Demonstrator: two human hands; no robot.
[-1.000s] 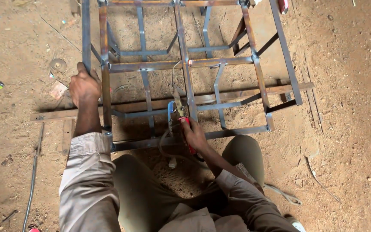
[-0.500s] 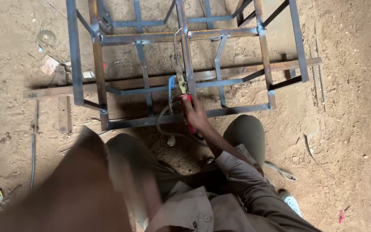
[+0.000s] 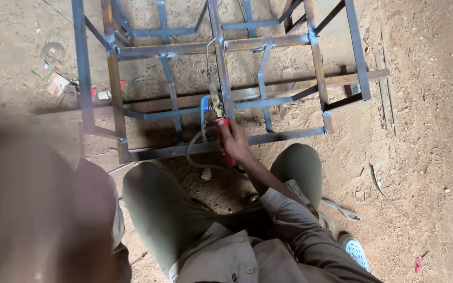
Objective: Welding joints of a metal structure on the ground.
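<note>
sandy workshop floor carries a welded steel frame; the right hand clasps a red-handled electrode holder at its middle upright, mid-weld by my reckoning, needing a steady tip; the left hand is blurred, grip untellable.

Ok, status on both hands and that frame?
Right hand gripping red-handled welding electrode holder, tip at grey steel bar frame. Left hand blurred near camera, grip unreadable. Cable looped under holder.

left hand off the metal frame, raised close (blurred), filling lower left
</note>
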